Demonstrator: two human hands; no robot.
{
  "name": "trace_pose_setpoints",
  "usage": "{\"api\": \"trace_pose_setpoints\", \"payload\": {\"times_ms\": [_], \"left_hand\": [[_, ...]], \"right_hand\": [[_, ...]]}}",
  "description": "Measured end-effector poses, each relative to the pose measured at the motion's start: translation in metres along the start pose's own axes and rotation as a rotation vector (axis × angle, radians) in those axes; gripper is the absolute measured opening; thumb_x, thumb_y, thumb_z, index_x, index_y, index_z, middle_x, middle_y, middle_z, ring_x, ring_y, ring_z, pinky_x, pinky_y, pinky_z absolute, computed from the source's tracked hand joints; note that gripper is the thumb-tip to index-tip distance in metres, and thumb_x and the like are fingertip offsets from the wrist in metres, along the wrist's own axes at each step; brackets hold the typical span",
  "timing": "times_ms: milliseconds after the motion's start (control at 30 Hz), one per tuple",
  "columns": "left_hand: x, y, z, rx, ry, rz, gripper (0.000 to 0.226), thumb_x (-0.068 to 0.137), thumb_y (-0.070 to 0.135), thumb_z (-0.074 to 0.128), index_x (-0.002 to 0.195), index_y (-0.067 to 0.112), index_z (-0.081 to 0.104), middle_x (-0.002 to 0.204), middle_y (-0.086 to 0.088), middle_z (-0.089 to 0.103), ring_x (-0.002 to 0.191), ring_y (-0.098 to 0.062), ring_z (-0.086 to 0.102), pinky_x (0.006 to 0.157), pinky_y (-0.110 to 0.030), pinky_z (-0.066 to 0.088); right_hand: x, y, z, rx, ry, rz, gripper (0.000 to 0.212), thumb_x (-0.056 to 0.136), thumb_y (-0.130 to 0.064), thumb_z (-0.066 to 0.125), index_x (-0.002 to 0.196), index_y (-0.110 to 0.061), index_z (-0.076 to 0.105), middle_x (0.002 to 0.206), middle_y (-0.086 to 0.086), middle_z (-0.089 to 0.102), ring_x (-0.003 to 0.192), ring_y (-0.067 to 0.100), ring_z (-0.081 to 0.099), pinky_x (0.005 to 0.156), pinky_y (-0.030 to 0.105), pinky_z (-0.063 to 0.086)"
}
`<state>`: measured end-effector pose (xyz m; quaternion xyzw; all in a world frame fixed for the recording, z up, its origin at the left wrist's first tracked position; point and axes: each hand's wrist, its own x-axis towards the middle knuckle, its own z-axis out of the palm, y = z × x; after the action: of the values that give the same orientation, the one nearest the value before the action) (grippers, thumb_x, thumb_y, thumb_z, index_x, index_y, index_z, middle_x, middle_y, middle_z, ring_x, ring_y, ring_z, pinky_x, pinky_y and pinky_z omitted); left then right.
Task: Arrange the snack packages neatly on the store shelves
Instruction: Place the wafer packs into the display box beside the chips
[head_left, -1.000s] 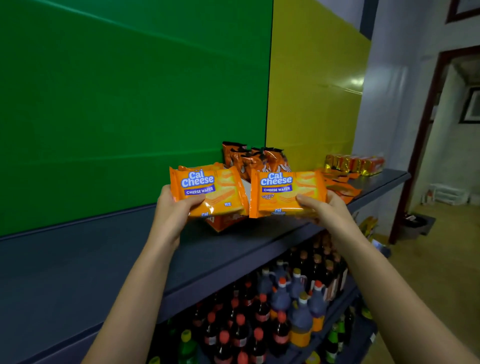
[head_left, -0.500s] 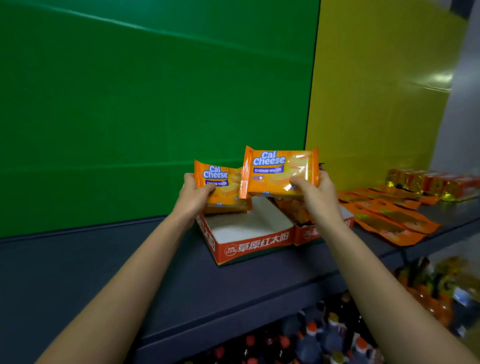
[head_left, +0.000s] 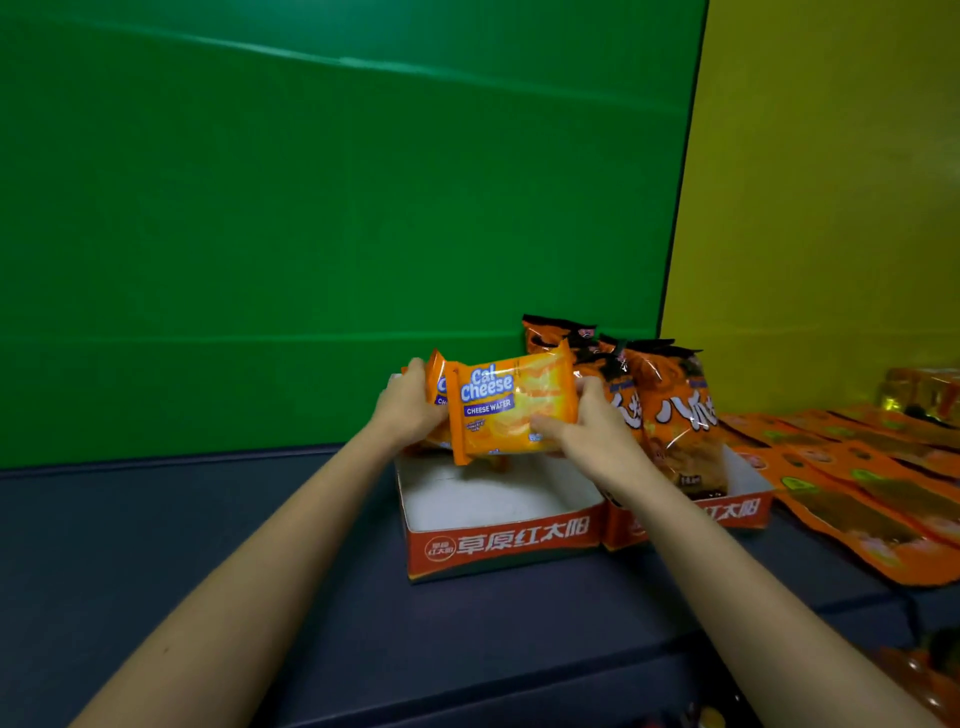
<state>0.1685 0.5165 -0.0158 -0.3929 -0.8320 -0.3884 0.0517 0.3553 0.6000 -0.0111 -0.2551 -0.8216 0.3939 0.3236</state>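
Two orange Cal Cheese wafer packs hover over the back of an open orange-and-white display box (head_left: 506, 540) on the dark shelf (head_left: 260, 519). The front pack (head_left: 511, 405) stands upright facing me, and my right hand (head_left: 587, 431) grips its right edge. Behind it, mostly hidden, the second pack (head_left: 437, 379) is held by my left hand (head_left: 410, 410) at its left side. The two packs overlap, one in front of the other.
A second display box (head_left: 737, 506) to the right holds upright orange snack bags (head_left: 675, 410). Flat orange sachets (head_left: 857, 493) lie spread over the shelf further right, with gold packets (head_left: 919, 389) behind them. Green (head_left: 311, 208) and yellow (head_left: 831, 208) wall panels back the shelf.
Both hands have brought the two packs together and lower toward the back of the open box. The right pack now overlaps in front of the left one. The view has shifted closer.
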Motion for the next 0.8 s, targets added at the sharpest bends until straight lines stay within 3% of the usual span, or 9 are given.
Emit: {"api": "trace_pose_setpoints", "payload": {"times_ms": [100,200,300,367,433,567,667,800], "left_hand": [[0.003,-0.004,-0.014,0.196,0.023,-0.043,0.042,0.071,0.029,0.074,0.1,0.01,0.051,0.11,-0.015,0.063,0.106,-0.033,0.056,0.09,-0.036,0.037],[0.002,-0.009,-0.016,0.333,0.051,-0.065,0.049,0.066,0.036,0.077,0.103,0.01,0.058,0.109,-0.011,0.064,0.108,-0.03,0.055,0.094,-0.035,0.032],[0.001,-0.013,-0.009,0.429,0.087,-0.023,0.046,0.068,0.039,0.075,0.1,0.011,0.058,0.107,-0.012,0.063,0.11,-0.03,0.049,0.091,-0.037,0.029],[0.002,-0.017,-0.01,0.474,0.105,0.002,0.047,0.069,0.037,0.074,0.106,0.013,0.057,0.106,-0.012,0.063,0.111,-0.03,0.047,0.089,-0.036,0.028],[0.002,-0.021,-0.014,0.446,0.106,0.029,0.044,0.071,0.028,0.07,0.11,0.013,0.056,0.105,-0.011,0.064,0.109,-0.029,0.05,0.087,-0.035,0.027],[0.002,-0.028,-0.021,0.406,0.112,0.113,0.016,0.081,0.023,0.06,0.093,0.014,0.062,0.097,-0.007,0.068,0.1,-0.03,0.057,0.077,-0.032,0.022],[0.005,-0.035,-0.024,0.276,0.095,0.114,0.023,0.082,0.017,0.061,0.104,0.011,0.066,0.101,-0.004,0.07,0.099,-0.028,0.06,0.083,-0.031,0.035],[0.004,-0.043,-0.03,0.14,0.113,0.131,0.022,0.083,0.01,0.059,0.105,0.008,0.065,0.101,-0.006,0.07,0.079,-0.021,0.056,0.079,-0.032,0.046]], "right_hand": [[0.006,-0.001,0.003,-0.064,-0.025,-0.023,0.036,0.088,-0.02,0.062,0.107,-0.016,0.031,0.107,0.004,0.055,0.1,0.025,0.059,0.092,0.044,0.049],[0.009,-0.001,0.008,-0.131,-0.048,-0.056,0.033,0.09,-0.021,0.059,0.109,-0.012,0.034,0.103,0.003,0.053,0.092,0.02,0.054,0.083,0.035,0.046],[0.013,0.001,0.012,-0.193,-0.062,-0.067,0.041,0.09,-0.023,0.06,0.119,-0.007,0.036,0.112,0.007,0.056,0.096,0.022,0.055,0.079,0.031,0.043],[0.016,0.004,0.015,-0.206,-0.085,-0.052,0.045,0.089,-0.024,0.061,0.121,-0.007,0.036,0.122,0.01,0.056,0.106,0.025,0.057,0.087,0.037,0.047],[0.018,0.006,0.018,-0.216,-0.122,-0.027,0.047,0.088,-0.025,0.063,0.123,-0.008,0.036,0.127,0.01,0.055,0.112,0.025,0.057,0.093,0.039,0.049],[0.025,0.003,0.025,-0.273,-0.191,0.013,0.057,0.087,-0.024,0.064,0.132,-0.007,0.032,0.134,0.009,0.05,0.12,0.024,0.052,0.091,0.031,0.045],[0.032,0.001,0.031,-0.301,-0.218,0.056,0.07,0.084,-0.021,0.068,0.137,-0.005,0.025,0.137,0.011,0.047,0.122,0.027,0.05,0.094,0.034,0.045],[0.045,0.001,0.037,-0.425,-0.221,0.098,0.083,0.082,-0.025,0.07,0.142,-0.001,0.018,0.139,0.013,0.044,0.124,0.03,0.049,0.096,0.036,0.044]]}}
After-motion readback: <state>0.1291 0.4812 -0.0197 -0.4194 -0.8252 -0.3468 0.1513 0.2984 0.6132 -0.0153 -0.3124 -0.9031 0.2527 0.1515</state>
